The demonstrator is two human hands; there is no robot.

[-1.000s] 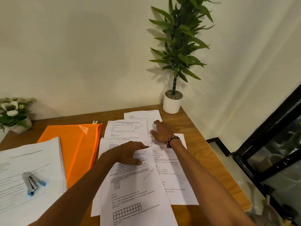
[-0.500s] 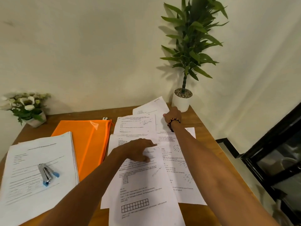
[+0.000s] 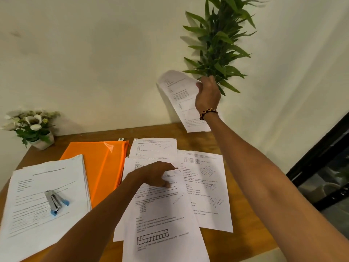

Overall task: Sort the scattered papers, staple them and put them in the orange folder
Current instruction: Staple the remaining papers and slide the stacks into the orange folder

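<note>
1. Head view: wooden table (image 3: 243, 241) set against a pale wall. A tall leafy plant (image 3: 219, 40) rises at the back right; its pot is hidden behind the raised arm and sheet.
2. Back left corner: small white pot of flowers (image 3: 32, 125), well apart from the papers.
3. Left side: thick stack of printed pages (image 3: 37, 205) with a metal stapler (image 3: 54, 201), blue-tipped, lying on top. The stack's right edge overlaps the orange folder (image 3: 102, 165).
4. Orange folder lies flat between the stack and the loose sheets, glossy, with a small metal tab at its far edge. Closed or open: cannot tell.
5. Loose papers (image 3: 204, 190) lie spread across the table centre, overlapping one another. White sheets, printed text; the nearest one carries a grid of boxes near its bottom edge. Some show handwritten marks, too small to read.
6. Left hand (image 3: 156, 174) rests on the middle sheets, fingers loosely curled, fingertips pressing down on the paper; it grasps nothing.
7. Right hand (image 3: 207, 95) is raised above the table in front of the plant, fingers curled round the edge of one sheet (image 3: 179, 97). The sheet hangs clear of the table, its top curling over. A beaded bracelet (image 3: 207, 113) sits on that wrist.
8. Far right: dark-framed glass (image 3: 321, 176), contents blurred.
</note>
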